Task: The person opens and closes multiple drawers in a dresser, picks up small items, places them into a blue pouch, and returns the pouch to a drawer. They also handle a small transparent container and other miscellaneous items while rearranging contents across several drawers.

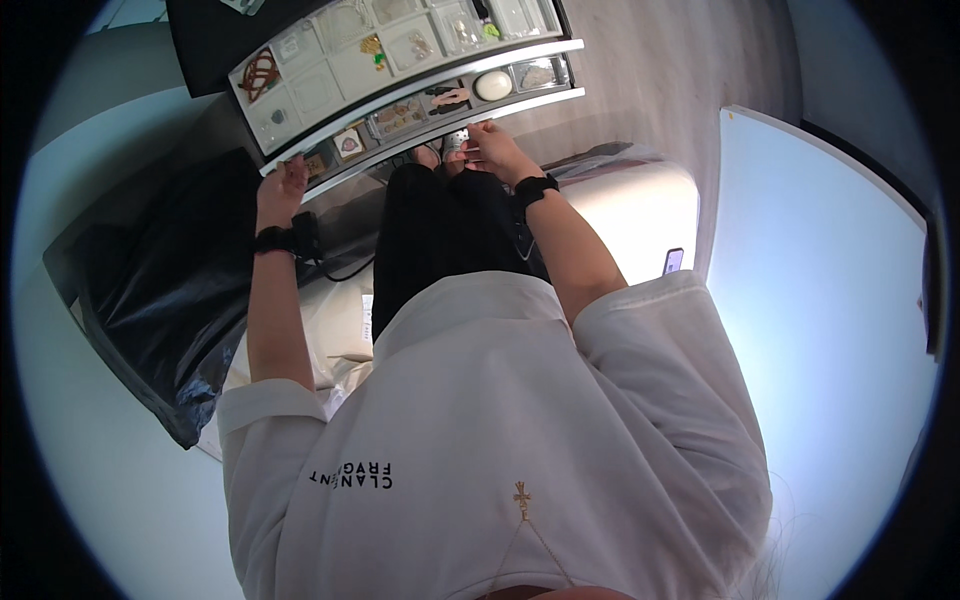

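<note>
Two pulled-out drawers lie before me, one above the other. At the left end of the upper drawer's pale front edge (420, 76), my left hand (281, 191) has its fingers curled over the corner. My right hand (496, 152) is at the front edge of the lower drawer (405, 142), fingertips touching it; whether they grip it is hidden. Clear trays in the upper drawer hold a brown corded item (259, 75), gold and green jewellery (373, 51) and other small pieces. Below are hair claw clips (448, 98), a white oval object (493, 85) and a small picture card (349, 142).
Black plastic sheeting (165, 300) lies at the left. A cream padded surface (637, 202) is at the right, with a phone (674, 260) on it. Beyond stands a white panel (810, 225). Dark wrist devices with a cable (349, 277) are on my arms.
</note>
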